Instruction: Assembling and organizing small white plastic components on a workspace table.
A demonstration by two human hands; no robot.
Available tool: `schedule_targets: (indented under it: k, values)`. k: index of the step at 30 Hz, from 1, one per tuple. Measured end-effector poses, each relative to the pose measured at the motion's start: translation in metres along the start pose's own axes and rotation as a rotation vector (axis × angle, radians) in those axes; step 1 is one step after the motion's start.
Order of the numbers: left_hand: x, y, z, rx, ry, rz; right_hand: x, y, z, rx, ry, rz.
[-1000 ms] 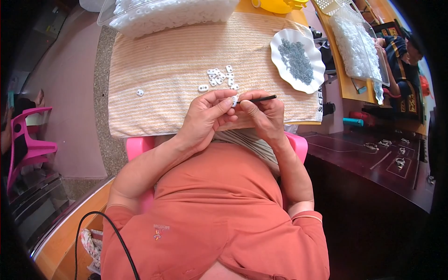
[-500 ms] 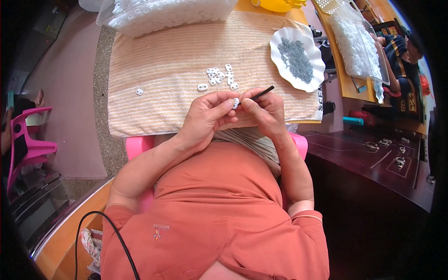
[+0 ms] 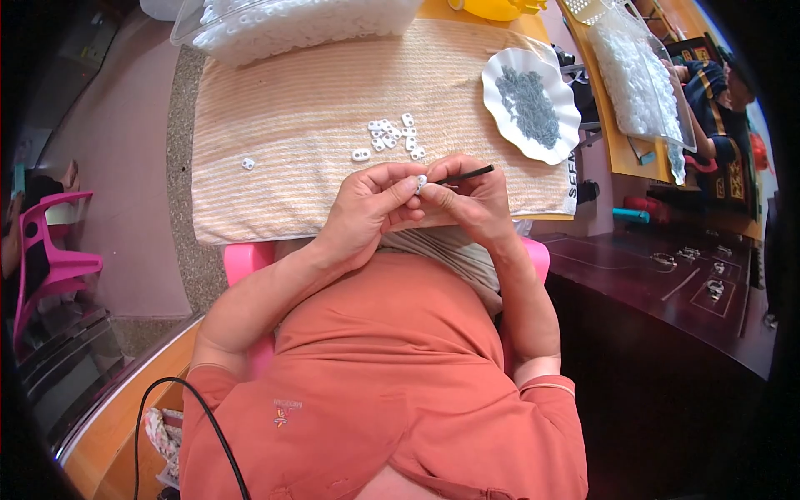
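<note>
Between the thumb and fingers of my left hand (image 3: 372, 200) is a small white plastic piece with holes (image 3: 421, 182). My right hand (image 3: 472, 200) is closed on a thin black stick-like tool (image 3: 468, 174), its near end hidden by the fingers close to the white piece. The two hands meet over the near edge of the towel. Just beyond them lies a loose cluster of similar white pieces (image 3: 385, 135), each with dark holes. One more white piece (image 3: 248, 164) sits apart at the left.
A striped towel (image 3: 275, 108) covers the table. A white wavy-rimmed plate (image 3: 495, 106) holds small grey pieces. At the back stands a clear bin (image 3: 312, 37) full of white parts, beside a yellow object (image 3: 497, 7). Another bin (image 3: 637, 92) and a person (image 3: 721, 108) are at the right.
My right fingers have shifted slightly left against the white piece, and the black tool has tilted flatter. The left hand stays in place.
</note>
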State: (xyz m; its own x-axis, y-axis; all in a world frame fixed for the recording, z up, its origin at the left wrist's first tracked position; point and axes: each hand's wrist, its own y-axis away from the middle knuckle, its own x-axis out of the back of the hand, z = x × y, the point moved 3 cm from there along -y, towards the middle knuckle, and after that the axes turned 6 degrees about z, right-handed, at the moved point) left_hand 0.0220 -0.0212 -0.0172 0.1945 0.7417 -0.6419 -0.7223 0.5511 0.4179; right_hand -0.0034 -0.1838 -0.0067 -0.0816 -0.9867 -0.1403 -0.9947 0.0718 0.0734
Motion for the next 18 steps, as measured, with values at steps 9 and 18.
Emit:
schedule_targets:
  k: [9,18]
  values:
    - [-0.001,0.002,0.0,-0.002,-0.014,0.032,0.002,0.001,-0.007,0.099,0.127,-0.036]
    - [0.001,0.001,0.0,-0.033,-0.021,0.051,-0.006,0.005,-0.017,0.143,0.26,0.027]
